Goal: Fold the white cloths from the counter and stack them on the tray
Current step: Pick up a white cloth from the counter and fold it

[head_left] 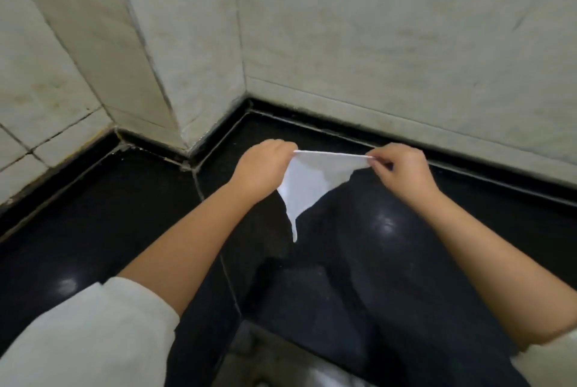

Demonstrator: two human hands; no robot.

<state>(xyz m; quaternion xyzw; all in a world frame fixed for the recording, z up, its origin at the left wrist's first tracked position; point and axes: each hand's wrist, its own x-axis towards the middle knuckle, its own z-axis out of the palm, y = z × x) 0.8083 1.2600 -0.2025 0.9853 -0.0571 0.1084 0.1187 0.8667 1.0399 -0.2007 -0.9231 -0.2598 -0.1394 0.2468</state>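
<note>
A small white cloth (307,182) hangs in the air above the black counter (109,214). My left hand (263,168) pinches its upper left corner and my right hand (401,168) pinches its upper right corner, so the top edge is stretched taut between them. The rest of the cloth droops to a point below. No tray and no other cloths are in view.
The glossy black counter runs into a corner with pale tiled walls (390,43) behind and a tiled pillar (150,58) jutting out at the left. A grout seam (218,246) crosses the counter under my left forearm. My white sleeves show at the bottom.
</note>
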